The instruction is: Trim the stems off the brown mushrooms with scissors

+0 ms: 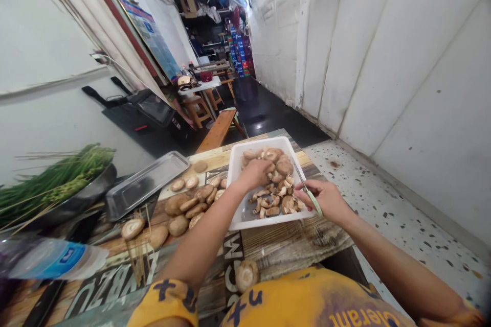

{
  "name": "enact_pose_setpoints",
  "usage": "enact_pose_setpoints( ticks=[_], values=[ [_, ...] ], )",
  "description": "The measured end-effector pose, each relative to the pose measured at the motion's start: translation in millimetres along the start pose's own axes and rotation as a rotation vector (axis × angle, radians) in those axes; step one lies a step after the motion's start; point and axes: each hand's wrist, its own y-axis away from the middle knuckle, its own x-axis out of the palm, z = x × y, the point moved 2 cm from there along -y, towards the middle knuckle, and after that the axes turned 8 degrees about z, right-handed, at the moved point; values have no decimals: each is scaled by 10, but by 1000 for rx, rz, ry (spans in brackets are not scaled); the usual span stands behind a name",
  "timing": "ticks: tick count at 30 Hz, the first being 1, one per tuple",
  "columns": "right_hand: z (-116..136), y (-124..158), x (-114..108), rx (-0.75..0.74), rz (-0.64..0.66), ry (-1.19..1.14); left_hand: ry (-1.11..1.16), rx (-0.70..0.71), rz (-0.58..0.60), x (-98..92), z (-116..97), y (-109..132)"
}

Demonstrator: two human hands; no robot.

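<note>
1. Two bare hands are at the white tray [251,225] on the worktop [276,243]. The left hand [259,172] reaches in among the mushrooms [284,165], its fingers bent down over them; whether it grips one, I cannot tell.
2. The right hand [322,200] grasps scissors [316,205] by their pale green handle at the tray's right side, the blades pointing toward the far end.
3. With the blades this near the left fingers, they are probably best held steady and angled aside while those fingers pick among the caps.
4. A light pinch on one cap at a time should serve best, as the flesh likely bruises; for any snip, fingertips should stay clear of the blades.
5. Inside the tray, the larger mushrooms are brown and rounded, heaped mostly toward the far end.
6. Nearer the person lie smaller, knobbly pieces [265,203], brown and cream, which look like stems.
7. Left of the tray, loose mushrooms [178,225] lie on the worktop, some tan cap up, others showing pale undersides. One single mushroom [247,275] sits close to the person's yellow shirt [291,294].
</note>
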Motion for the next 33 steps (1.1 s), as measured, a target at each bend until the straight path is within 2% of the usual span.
enact_pose_setpoints(
  ticks=[3, 6, 10, 13, 15, 17, 19, 21, 26, 33],
  values=[
    [23, -32, -29, -48, -39, 137, -26, 8, 46, -16, 44, 36],
    [57, -58, -24, -74, -16, 254, -29, -6, 47, 18, 55, 33],
    [83, -43, -6, -85, -12, 309, 34, -74, -23, 37, 29, 27],
    [70, -29, -35, -77, -85, 434, 119, -136, -94, -25, -54, 123],
    [57, -31, -71, -78, -154, 608, 372, -156, -120, -69, -148, 259],
    [49, -38, -93, -99, -186, 792, 805, -144, -138, -89, -267, 435],
    [54, -42, -85, -152, -165, 934, 1163, -108, -162, -85, -393, 614],
    [78, -34, -52, -237, -137, 1029, 1309, -78, -191, -67, -498, 761],
    [193, -7, 28, -355, -166, 1175, 1342, -104, -250, -2, -633, 915],
    [331, -12, 10, -408, -111, 1349, 1188, -96, -226, 66, -707, 932]
  ],
)
